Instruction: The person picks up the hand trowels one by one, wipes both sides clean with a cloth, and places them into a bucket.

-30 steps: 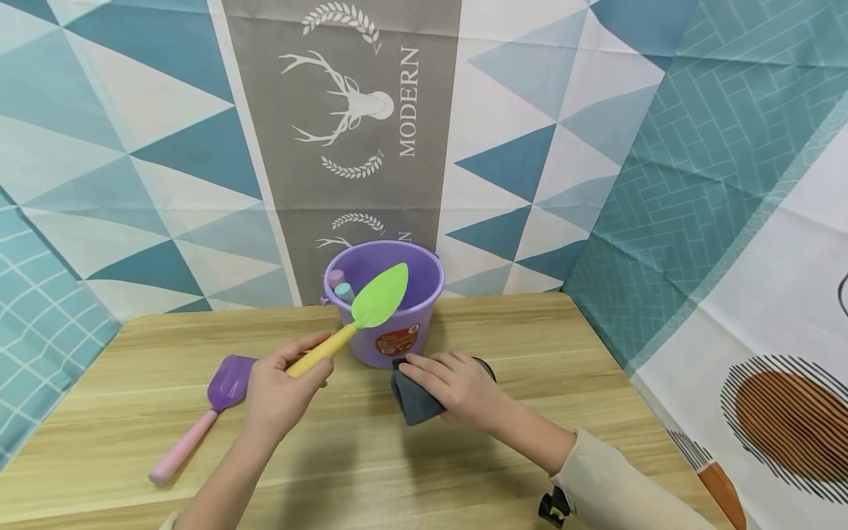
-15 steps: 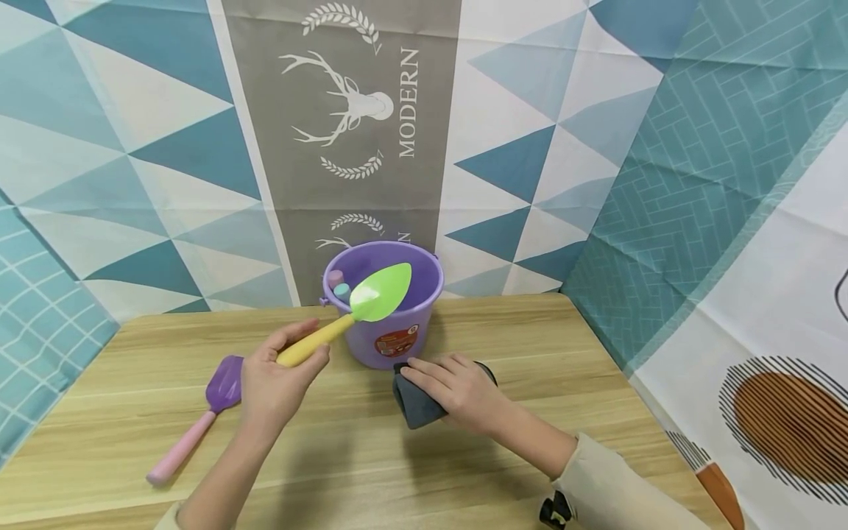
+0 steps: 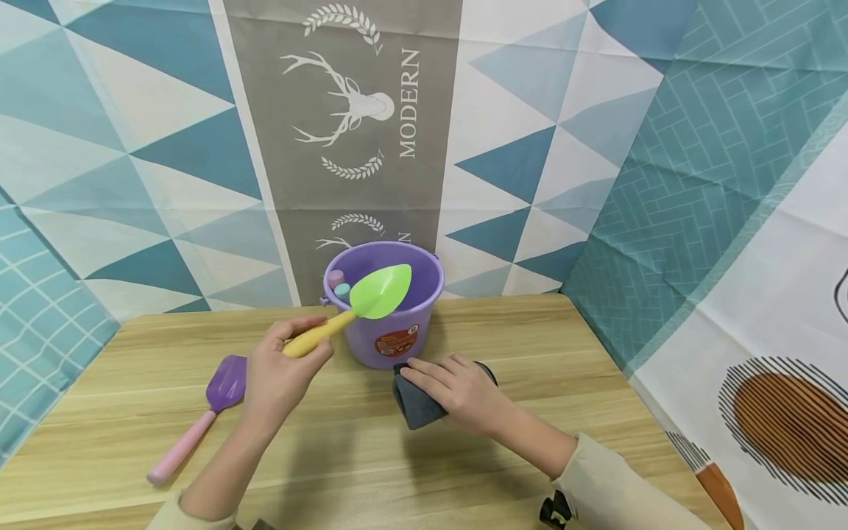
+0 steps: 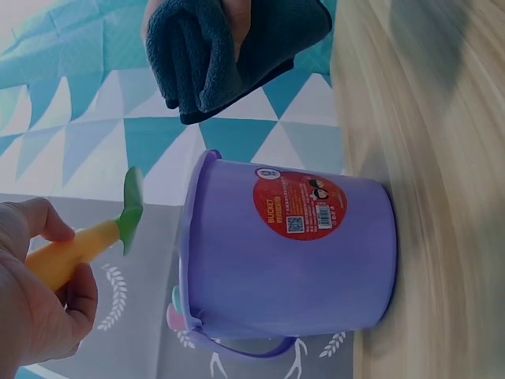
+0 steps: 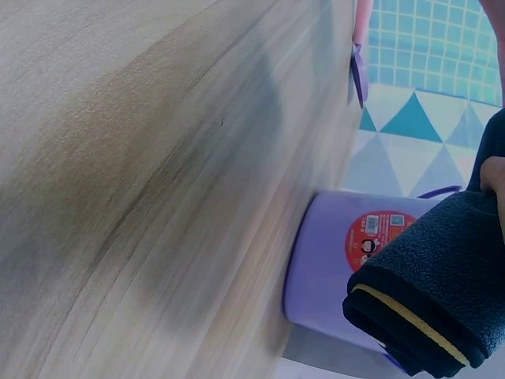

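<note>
My left hand (image 3: pixel 281 375) grips a toy trowel by its yellow handle, thumb and fingers round it. The trowel's green blade (image 3: pixel 383 291) points up and to the right, overlapping the mouth of the purple bucket (image 3: pixel 361 346) in the head view; the left wrist view shows it apart from the rim. A folded dark grey towel (image 3: pixel 416 403) is in my right hand (image 3: pixel 464 390), held in front of the bucket and above the table. Yellow-edged layers of the towel (image 4: pixel 237 59) face down in the right wrist view. My right thumb is hidden in the head view.
A purple toy shovel (image 3: pixel 227 381) with a pink handle lies on the wooden table (image 3: pixel 530 353) at the left, partly behind my left hand. Pink and light blue handle ends (image 3: pixel 341 291) show inside the bucket. Patterned cloth hangs (image 3: pixel 530 110) behind and beside the table.
My left hand has shifted slightly left, and the trowel has turned a little, tilting its blade flatter. The right hand and towel have hardly moved.
</note>
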A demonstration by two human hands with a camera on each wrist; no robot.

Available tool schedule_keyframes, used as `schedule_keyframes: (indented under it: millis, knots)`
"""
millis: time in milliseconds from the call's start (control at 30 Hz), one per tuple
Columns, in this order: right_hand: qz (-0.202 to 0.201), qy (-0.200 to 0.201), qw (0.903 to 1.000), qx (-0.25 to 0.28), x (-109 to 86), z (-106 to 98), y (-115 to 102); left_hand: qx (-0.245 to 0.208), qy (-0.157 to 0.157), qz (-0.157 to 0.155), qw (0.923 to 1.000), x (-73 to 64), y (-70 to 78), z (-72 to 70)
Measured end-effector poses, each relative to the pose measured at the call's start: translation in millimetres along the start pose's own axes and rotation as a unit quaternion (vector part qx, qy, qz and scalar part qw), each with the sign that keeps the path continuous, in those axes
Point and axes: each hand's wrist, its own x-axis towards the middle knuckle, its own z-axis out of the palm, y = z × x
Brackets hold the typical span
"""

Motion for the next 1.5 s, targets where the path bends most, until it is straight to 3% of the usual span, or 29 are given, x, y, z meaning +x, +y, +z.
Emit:
schedule_keyframes:
  millis: [233,600,967,1500]
  knots:
    - [-0.004,-0.002,1.0,-0.003,0.2,0,0,0.0,0.001,0.023,0.9997,5.3,2.2,0.3]
    - [-0.009,-0.006,0.9999,-0.004,-0.7,0,0,0.007,0.036,0.066,0.9971,13.8,1.9,4.4]
    - [-0.007,-0.01,0.9999,-0.011,-1.8,0,0,0.019,0.047,0.1,0.9937,21.8,6.4,7.7]
    - [0.004,-0.044,0.999,0.004,-2.8,1,-1,-0.031,0.02,0.146,0.9886,38.5,7.6,13.3]
